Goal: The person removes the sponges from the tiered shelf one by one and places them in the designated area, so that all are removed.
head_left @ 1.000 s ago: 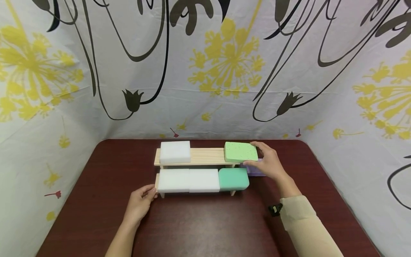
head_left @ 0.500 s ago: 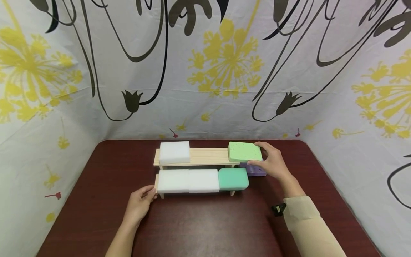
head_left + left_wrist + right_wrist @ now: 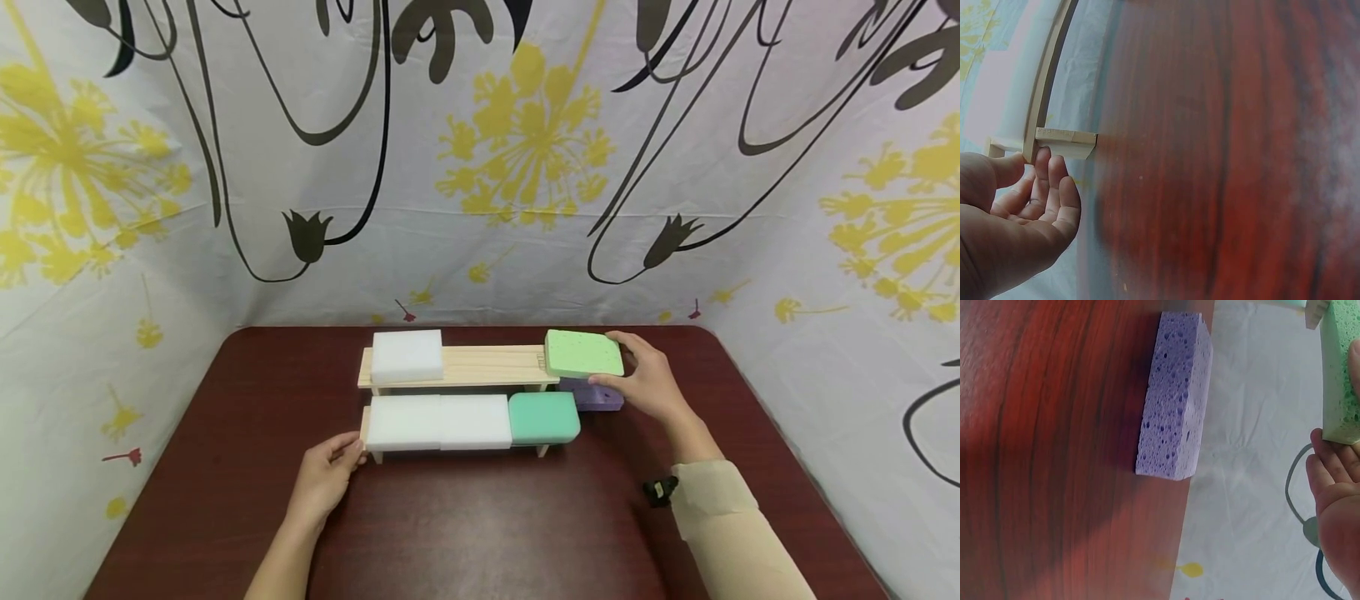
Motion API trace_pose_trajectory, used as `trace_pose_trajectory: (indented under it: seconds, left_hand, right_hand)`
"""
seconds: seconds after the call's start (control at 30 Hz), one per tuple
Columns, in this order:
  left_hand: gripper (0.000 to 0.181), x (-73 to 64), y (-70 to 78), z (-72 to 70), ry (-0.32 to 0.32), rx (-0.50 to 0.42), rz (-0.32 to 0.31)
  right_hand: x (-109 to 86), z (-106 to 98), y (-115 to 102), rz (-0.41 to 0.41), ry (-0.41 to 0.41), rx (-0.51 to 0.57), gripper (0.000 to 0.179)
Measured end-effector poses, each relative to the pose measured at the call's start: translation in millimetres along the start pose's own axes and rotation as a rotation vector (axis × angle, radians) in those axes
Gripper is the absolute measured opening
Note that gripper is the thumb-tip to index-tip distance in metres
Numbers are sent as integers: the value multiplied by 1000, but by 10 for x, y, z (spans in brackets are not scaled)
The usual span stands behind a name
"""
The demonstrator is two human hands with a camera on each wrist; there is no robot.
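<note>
Pinching the light green sponge (image 3: 583, 353) with the right hand (image 3: 647, 381), held it at the right end of the back stand (image 3: 495, 364). Had the sponge's left part over the end of that wooden board and the remainder jutting out past it to the right. Could not tell of any contact between sponge and board. Spread the right hand's fingers just as wide as the sponge, with the thumb at the near side and fingertips at the far side in the head view.

Gripped the left end of the front stand (image 3: 366, 423) with the left hand (image 3: 324, 477), thumb and forefinger nearly closed across the thin board, other fingers loosely bent below it.

Had 2 white blocks (image 3: 405, 422) side by side and touching on the front stand, with the teal sponge (image 3: 544, 417) against the right-hand block, at the stand's right end. Had 1 single block (image 3: 407, 356), also white, on the left part of the back stand, with bare wood between it and the light green sponge.

Saw the purple sponge (image 3: 600, 400) lying on the tabletop (image 3: 465, 517), just right of the stands and lower than the light green sponge. Wore a beige sleeve (image 3: 742, 533) on the right arm.
</note>
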State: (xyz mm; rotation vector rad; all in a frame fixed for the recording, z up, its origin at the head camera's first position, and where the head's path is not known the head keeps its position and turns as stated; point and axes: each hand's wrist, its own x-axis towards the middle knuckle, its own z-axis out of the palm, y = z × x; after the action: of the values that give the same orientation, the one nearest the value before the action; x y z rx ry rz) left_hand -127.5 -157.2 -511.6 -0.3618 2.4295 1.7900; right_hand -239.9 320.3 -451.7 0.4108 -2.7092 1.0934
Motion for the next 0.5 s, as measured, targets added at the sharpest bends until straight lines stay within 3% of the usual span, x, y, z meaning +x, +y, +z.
trace_pose_trajectory:
  seconds: [0.5]
  left_hand:
    - [37, 20, -10, 6, 9, 0, 4]
  right_hand:
    - [-59, -106, 124, -10, -37, 5, 77]
